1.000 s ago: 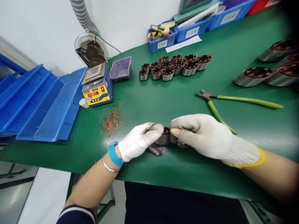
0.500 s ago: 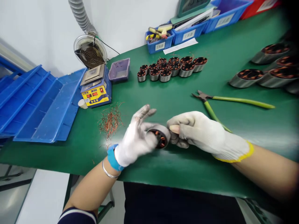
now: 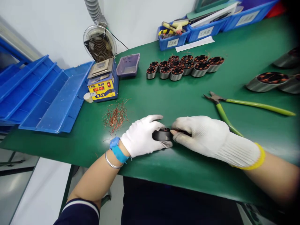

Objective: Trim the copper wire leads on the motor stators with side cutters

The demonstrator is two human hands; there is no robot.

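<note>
My left hand (image 3: 142, 136), in a white glove, grips a motor stator (image 3: 162, 135) by its side. The stator's dark rim faces me, and a little of its copper winding shows on top. Close against its right side is my gloved right hand (image 3: 201, 134), thumb and fingers drawn together in a pinch. Whatever lies between those fingers is too small or hidden to make out. Beyond the right hand, diagonal cutters (image 3: 217, 99) with green handles lie spread on the table. A pile of copper wire clippings (image 3: 116, 118) lies beyond my left hand.
Several stators (image 3: 177, 73) stand grouped at the back, with more stators (image 3: 264, 82) at the right. A solder pot (image 3: 103, 89) and a purple tray (image 3: 128, 70) stand back left, beside blue bins (image 3: 58, 106). Tool boxes (image 3: 173, 42) line the far edge of the green table (image 3: 152, 100).
The stator has turned from showing its wound face to showing its side. My left fingers have closed around it. My right hand stays pinched beside it. The whole view has shifted slightly.
</note>
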